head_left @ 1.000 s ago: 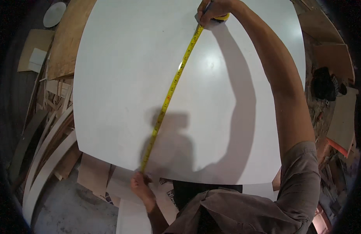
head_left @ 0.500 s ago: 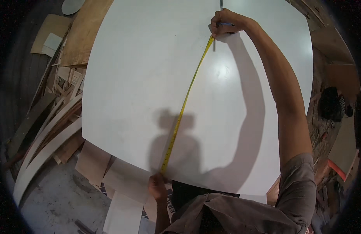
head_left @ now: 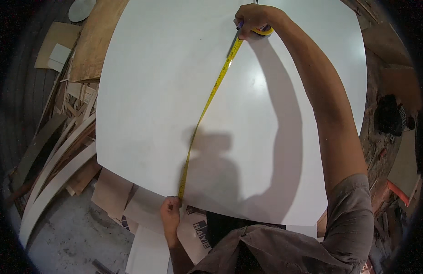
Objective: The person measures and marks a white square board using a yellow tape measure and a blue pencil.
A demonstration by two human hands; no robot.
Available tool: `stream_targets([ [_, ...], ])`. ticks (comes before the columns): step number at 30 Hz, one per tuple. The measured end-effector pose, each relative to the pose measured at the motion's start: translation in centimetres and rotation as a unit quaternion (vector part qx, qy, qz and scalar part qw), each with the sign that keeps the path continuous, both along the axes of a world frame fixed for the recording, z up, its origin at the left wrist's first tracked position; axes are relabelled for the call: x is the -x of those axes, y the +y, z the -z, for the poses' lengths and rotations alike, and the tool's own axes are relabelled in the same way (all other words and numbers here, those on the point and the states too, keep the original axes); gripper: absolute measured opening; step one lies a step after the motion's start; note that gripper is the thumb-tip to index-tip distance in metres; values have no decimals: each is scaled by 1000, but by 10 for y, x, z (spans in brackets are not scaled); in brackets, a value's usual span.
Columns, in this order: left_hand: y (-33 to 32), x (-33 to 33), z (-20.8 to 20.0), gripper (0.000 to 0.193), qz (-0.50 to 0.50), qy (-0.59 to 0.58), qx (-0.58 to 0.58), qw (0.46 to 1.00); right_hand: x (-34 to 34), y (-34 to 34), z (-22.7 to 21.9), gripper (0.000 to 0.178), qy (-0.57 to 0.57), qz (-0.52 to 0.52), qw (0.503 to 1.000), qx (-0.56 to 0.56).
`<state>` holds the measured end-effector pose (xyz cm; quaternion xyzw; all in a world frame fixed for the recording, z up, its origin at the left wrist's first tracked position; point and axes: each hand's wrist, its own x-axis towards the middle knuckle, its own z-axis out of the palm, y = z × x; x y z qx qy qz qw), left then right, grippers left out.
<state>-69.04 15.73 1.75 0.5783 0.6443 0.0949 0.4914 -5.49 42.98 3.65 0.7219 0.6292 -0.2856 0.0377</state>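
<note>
A large white board fills the middle of the view. Across it runs the yellow blade of a tape measure, from the near edge to the far side, slightly twisted midway. My left hand is closed on the blade's end at the board's near edge. Far out over the board, my right hand grips the tape measure; part of its yellow-and-dark case shows beneath the palm. A blue pen also sticks out between the right fingers. Shadows of my head and arm fall on the board.
Wood offcuts and curved strips are piled left of the board, beside a brown wooden panel. Printed cardboard lies below the near edge. On the right are a black object and an orange-red piece.
Both hands and the tape have shifted left across the board. My right hand has turned, so the tape case now shows and the pen points downward.
</note>
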Motion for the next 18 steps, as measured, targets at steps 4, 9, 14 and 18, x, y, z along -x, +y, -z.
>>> stream_targets([
  [4, 25, 3, -32, 17, 121, 19, 140, 982, -33, -20, 31, 25, 67, 9, 993, -99],
  [9, 14, 15, -53, 22, 34, -33, 131, 990, -35, -68, 34, 17, 100, -43, 956, -273],
  [14, 12, 38, -15, 26, -90, -47, -13, 995, -21, -166, 58, 13, 149, 25, 911, -383],
  [18, 46, 31, -10, 35, -337, -223, -53, 913, 17, -260, 60, 15, 59, 87, 900, -424],
])
